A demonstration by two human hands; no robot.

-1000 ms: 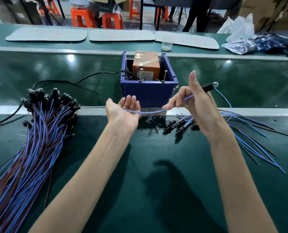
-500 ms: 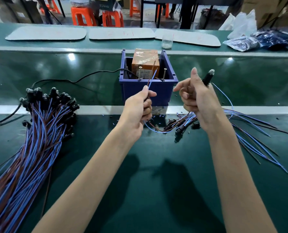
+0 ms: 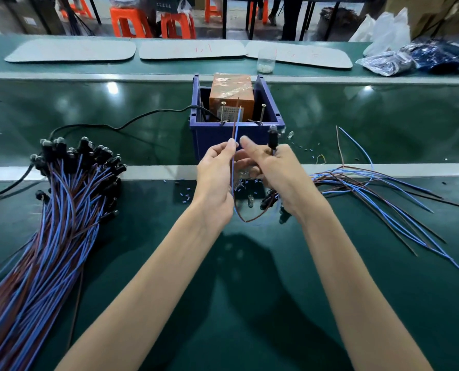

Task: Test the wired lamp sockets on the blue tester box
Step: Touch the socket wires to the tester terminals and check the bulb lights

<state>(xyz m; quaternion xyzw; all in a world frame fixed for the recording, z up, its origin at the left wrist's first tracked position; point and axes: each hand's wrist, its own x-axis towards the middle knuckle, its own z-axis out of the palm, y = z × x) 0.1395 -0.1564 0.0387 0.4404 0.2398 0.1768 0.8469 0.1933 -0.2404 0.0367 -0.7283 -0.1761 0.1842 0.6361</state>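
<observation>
My left hand (image 3: 215, 178) pinches thin blue-and-brown wires (image 3: 236, 124), ends newly raised before blue plastic tester box (image 3: 212, 137); right hand (image 3: 279, 175) grips black socket (image 3: 272, 137); test-ready.

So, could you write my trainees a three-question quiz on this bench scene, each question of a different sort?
1. True or false: the right hand is empty.
2. Fill the gap: the left hand pinches two wires that point up in front of the blue tester box, one blue and one ____.
3. Choose one: the big bundle of wired sockets lies A) to the person's left, B) to the person's right, C) inside the blue tester box.

Key
1. False: it holds a black socket upright.
2. Brown.
3. A.
</observation>
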